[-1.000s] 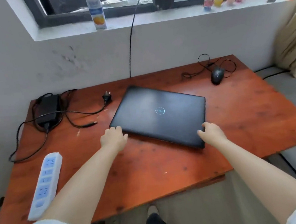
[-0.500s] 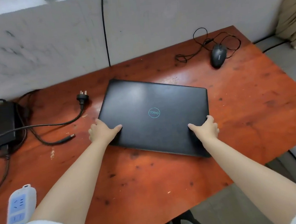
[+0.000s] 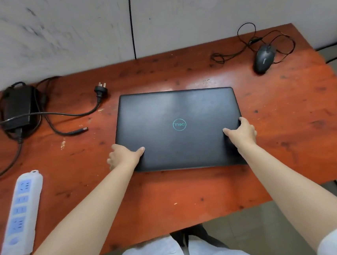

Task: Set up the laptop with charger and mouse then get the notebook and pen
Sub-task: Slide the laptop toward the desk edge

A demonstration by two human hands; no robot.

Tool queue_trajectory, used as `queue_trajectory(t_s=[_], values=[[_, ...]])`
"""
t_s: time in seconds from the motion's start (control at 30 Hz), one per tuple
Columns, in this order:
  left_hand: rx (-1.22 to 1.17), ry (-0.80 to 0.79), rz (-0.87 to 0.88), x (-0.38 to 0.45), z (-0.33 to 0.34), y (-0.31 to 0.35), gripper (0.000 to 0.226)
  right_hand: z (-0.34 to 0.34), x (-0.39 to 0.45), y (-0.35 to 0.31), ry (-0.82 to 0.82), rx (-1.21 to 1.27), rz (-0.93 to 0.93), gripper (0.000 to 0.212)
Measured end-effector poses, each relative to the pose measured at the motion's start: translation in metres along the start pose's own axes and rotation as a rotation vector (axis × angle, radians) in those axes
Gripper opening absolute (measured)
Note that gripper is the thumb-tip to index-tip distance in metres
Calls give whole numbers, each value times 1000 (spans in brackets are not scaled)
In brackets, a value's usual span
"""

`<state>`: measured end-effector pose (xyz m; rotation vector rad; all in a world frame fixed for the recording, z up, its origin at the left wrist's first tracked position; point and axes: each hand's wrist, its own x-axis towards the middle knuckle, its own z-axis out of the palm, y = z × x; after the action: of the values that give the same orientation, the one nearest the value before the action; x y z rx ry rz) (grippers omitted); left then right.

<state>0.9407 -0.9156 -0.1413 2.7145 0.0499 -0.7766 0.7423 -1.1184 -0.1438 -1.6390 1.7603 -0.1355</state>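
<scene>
Both hands clamped on laptop's near corners, left hand (image 3: 125, 155), right hand (image 3: 241, 133) | laptop (image 3: 178, 128) now squared to table (image 3: 190, 191) edge at frame center, previously skewed | lid closed | charger (image 3: 18, 107) upper left, mouse (image 3: 264, 60) upper right, both unplugged | notebook, pen not seen

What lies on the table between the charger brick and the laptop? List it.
In the head view, between the charger brick and the laptop lie the charger's wall plug, its barrel tip and loops of black cable on bare table.
</scene>
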Motion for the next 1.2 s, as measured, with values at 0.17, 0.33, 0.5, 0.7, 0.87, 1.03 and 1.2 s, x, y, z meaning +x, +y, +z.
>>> queue_trajectory(t_s=[0.17, 0.33, 0.5, 0.7, 0.87, 1.03, 1.2], values=[[-50, 24, -115, -34, 16, -23, 75, -9, 6, 1, -84, -56, -107, 67], [-74, 45, -152, -51, 23, -35, 75, -9, 4, 14, -125, -80, -150, 69], [-92, 64, -137, -52, 21, -37, 74, -9, 2, 19, -119, -81, -151, 70], [-59, 90, -84, -55, 22, -45, 71, -7, -1, 25, -125, -85, -164, 70], [-46, 102, -54, -59, 22, -48, 72, -10, -4, 24, -140, -158, -192, 67], [13, 54, -2, -58, 14, -53, 72, 5, -28, 10, -13, -435, -492, 51], [134, -7, 98, -46, -13, -73, 59, 52, -65, -30, -179, -523, -832, 36]])
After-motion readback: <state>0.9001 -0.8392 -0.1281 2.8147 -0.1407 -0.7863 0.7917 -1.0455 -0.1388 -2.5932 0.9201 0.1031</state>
